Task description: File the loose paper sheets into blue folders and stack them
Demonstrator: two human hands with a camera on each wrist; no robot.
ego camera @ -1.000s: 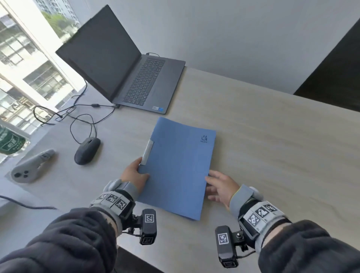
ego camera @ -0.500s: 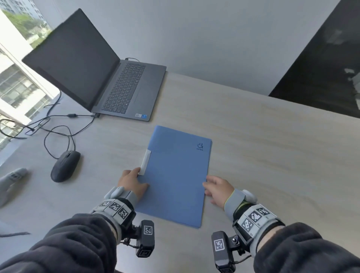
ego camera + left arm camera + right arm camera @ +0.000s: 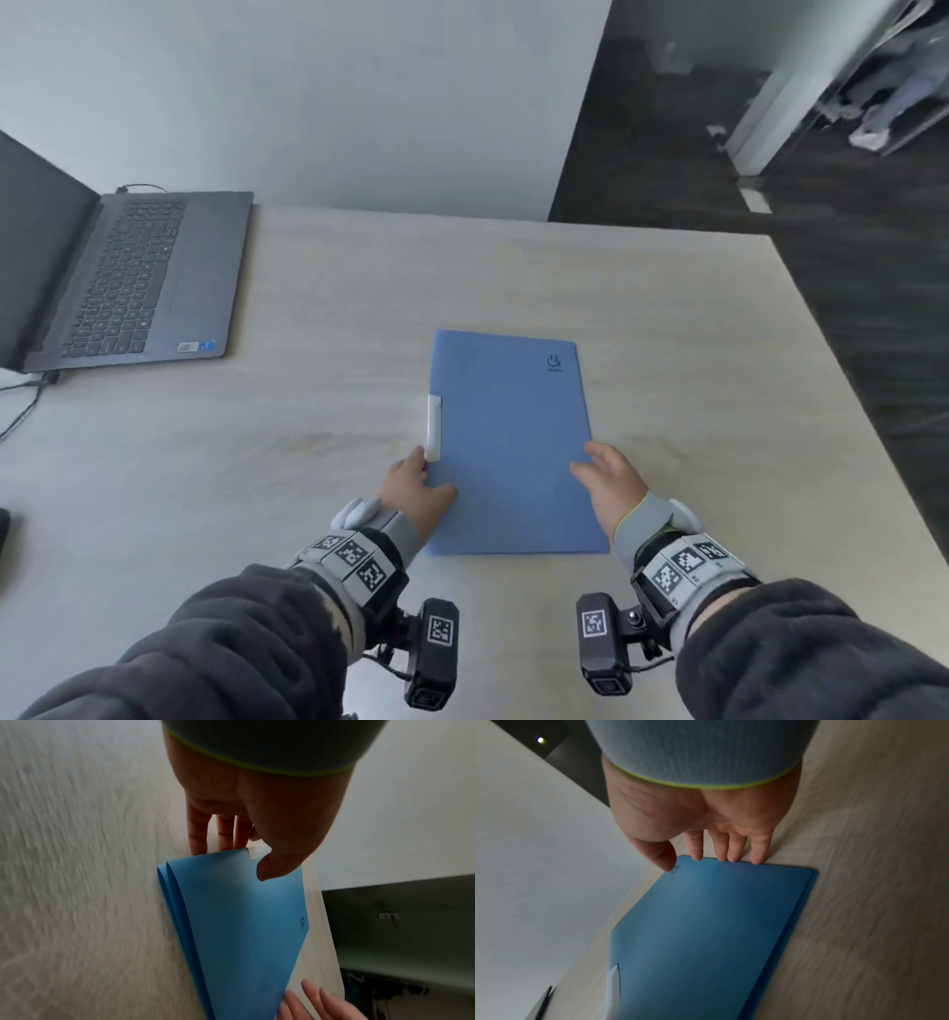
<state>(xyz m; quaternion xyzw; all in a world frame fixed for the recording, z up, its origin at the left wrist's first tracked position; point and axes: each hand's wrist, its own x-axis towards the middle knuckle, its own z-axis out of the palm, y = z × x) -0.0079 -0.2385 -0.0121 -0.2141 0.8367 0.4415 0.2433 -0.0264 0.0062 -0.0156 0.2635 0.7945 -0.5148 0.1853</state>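
A blue folder (image 3: 508, 442) with a white clip (image 3: 434, 427) on its left edge lies flat on the pale wooden table (image 3: 308, 462). The left wrist view shows two blue spines (image 3: 169, 894), one folder on another. My left hand (image 3: 417, 485) is at the left edge: its thumb lies on the cover beside the clip (image 3: 257, 852) and its straight fingers touch the spine. My right hand (image 3: 608, 483) is at the right edge; its straight fingertips (image 3: 731, 856) touch that edge of the folder (image 3: 706, 933) and its thumb hovers over the cover. No loose sheets are in view.
An open grey laptop (image 3: 128, 277) stands at the far left with a cable (image 3: 20, 406) trailing from it. The table's right edge (image 3: 847, 385) runs diagonally, with dark floor beyond. A white wall stands behind the table.
Both hands have slid the folder to the right, away from the laptop, and turned it square to me. My view has swung right; the mouse and controller are out of sight.
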